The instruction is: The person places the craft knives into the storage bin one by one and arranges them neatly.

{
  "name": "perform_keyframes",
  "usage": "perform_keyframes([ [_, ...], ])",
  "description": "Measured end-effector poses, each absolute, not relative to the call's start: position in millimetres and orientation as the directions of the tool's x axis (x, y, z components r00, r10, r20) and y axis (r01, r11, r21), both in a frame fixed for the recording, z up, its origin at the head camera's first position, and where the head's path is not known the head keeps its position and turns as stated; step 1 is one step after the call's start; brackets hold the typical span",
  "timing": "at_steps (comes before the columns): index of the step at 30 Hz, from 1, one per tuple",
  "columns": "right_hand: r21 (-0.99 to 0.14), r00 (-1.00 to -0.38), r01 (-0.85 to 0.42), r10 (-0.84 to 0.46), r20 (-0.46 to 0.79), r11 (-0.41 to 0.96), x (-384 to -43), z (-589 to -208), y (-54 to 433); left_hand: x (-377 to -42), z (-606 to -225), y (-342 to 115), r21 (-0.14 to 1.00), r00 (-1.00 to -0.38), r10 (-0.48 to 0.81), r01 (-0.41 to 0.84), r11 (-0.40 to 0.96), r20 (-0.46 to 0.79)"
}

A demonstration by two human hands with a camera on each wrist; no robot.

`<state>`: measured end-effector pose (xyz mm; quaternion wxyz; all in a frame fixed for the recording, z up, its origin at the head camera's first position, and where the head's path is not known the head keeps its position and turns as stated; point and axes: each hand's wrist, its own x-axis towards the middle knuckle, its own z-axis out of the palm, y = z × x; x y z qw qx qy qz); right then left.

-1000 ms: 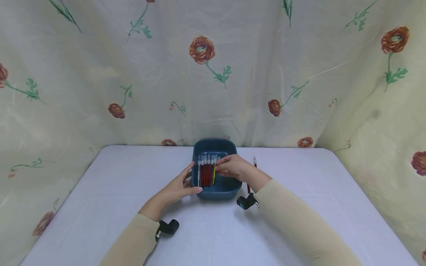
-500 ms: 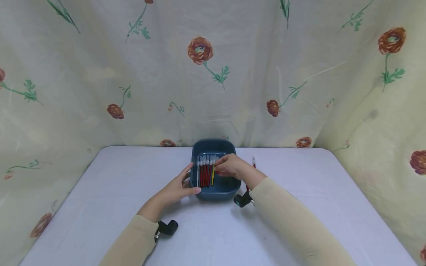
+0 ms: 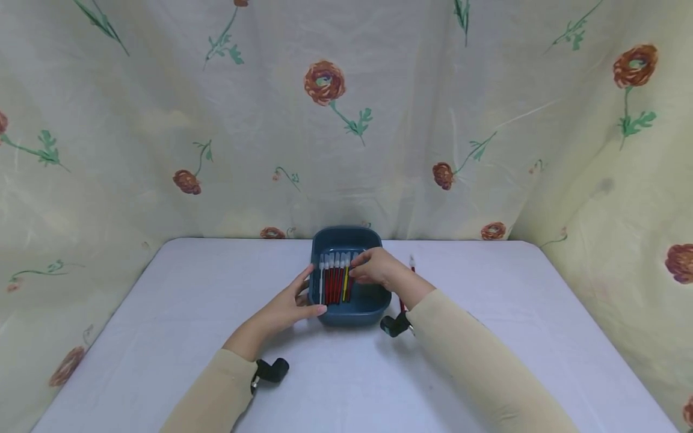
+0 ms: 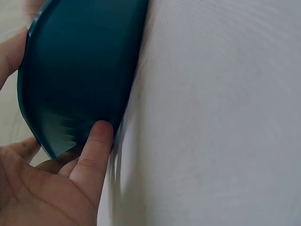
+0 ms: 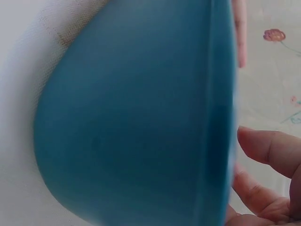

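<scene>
A dark blue plastic basin stands near the table's far edge. Inside, several slim pens with clear caps lie side by side, mostly red, with a white one at the left end and a yellow one toward the right. My left hand holds the basin's left side, thumb toward its front corner and fingers along the rim. My right hand reaches over the right rim, its fingertips pinching a red pen just right of the yellow one. In the right wrist view the basin wall hides that pen.
Another red pen with a clear cap lies on the white-covered table right of the basin, partly behind my right forearm. A floral curtain hangs close behind the table and along both sides.
The red pen at my right fingertips now lies visible alongside the yellow one. My right hand has shifted slightly; the left hand keeps its place on the basin.
</scene>
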<state>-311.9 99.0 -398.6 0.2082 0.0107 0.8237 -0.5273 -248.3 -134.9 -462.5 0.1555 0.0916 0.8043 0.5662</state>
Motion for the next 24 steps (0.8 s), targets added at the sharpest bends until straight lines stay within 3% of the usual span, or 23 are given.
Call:
perform_keyframes([
  [24,-0.857,-0.926,0.133,-0.245,-0.286,0.498,-301,-378,152,-250,-460,-135,0.934,-0.940,0.311,-0.023,0.356,-0.142],
])
